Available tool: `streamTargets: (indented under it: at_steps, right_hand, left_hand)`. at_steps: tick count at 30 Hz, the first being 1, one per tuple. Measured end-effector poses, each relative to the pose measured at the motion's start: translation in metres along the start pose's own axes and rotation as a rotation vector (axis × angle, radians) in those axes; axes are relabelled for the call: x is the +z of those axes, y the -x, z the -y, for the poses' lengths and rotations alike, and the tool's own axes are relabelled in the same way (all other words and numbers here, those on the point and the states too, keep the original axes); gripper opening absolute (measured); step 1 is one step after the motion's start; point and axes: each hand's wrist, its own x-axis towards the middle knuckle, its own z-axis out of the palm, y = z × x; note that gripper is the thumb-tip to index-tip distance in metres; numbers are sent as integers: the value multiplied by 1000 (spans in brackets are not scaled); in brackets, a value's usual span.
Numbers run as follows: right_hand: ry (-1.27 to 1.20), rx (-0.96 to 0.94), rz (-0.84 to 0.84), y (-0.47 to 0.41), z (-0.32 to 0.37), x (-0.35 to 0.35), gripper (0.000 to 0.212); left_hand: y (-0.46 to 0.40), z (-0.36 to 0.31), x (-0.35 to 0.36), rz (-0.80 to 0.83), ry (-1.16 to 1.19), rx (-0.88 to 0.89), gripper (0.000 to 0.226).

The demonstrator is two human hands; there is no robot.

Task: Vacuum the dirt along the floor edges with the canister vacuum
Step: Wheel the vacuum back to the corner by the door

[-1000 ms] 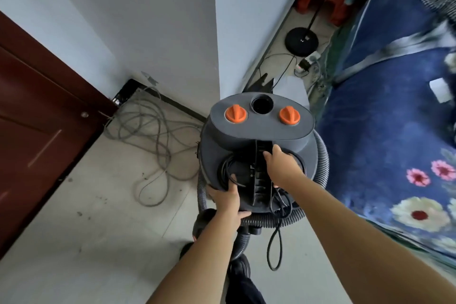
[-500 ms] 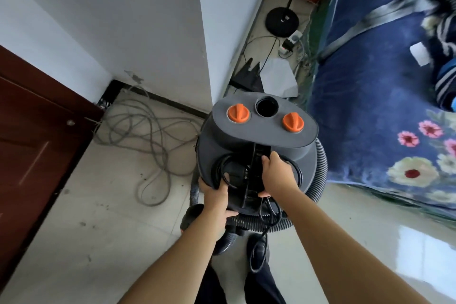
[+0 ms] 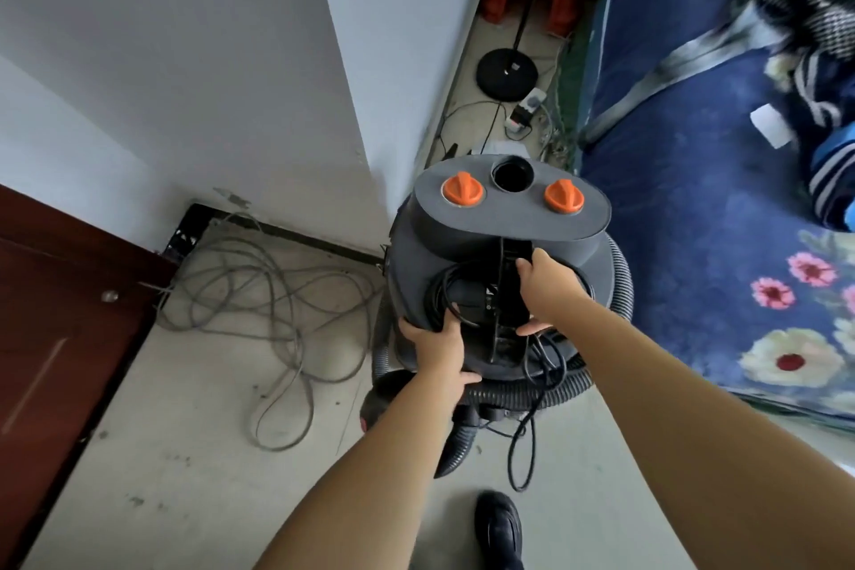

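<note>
At the far left a dark red-brown door runs out of the frame, its lower part cut off. Beside it a loose tangle of grey cable lies on the pale floor in the corner where the white wall meets a black skirting strip. Small dark specks dot the floor near the cable.

The left hand grips the lower left edge of the canister vacuum, fingers curled over the rim and thumb underneath. The vacuum stands in the middle, just off the wall corner, grey with two orange knobs and an open round port on top. Its ribbed hose loops round the base, most of it hidden behind the body. A black power cord dangles below.

The right hand is wrapped round the black centre handle; its fingertips are hidden on the far side.

A black shoe shows at the bottom edge, partly cut off.

To the right lies a blue flowered blanket, with blurred clothing at the top corner. Behind the vacuum stand a lamp base and a power strip, hard to make out.
</note>
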Motion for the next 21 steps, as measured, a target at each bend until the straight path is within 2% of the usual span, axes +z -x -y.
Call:
streamTargets:
  at_steps: [3,9,14,18,21]
  right_hand:
    - [-1,27,-4,-19,-2,-21,13]
    - [-31,84,15,-28,4,-23,28]
    - [-23,-57,-22,-38,19,-4,16]
    - [-75,-33,11,-47,35,-6,17]
    - [-92,-15,-2,-53,37,-11,14]
  left_hand:
    - [3,2,27,-15,26,-20,78]
    - [-6,-13,26,-10,-29,8,78]
    - [-32,-50,13,3,-122,35,80]
    - [-42,-68,14,7,-192,49,86]
    - [-35,-70,23,23,-124,47,76]
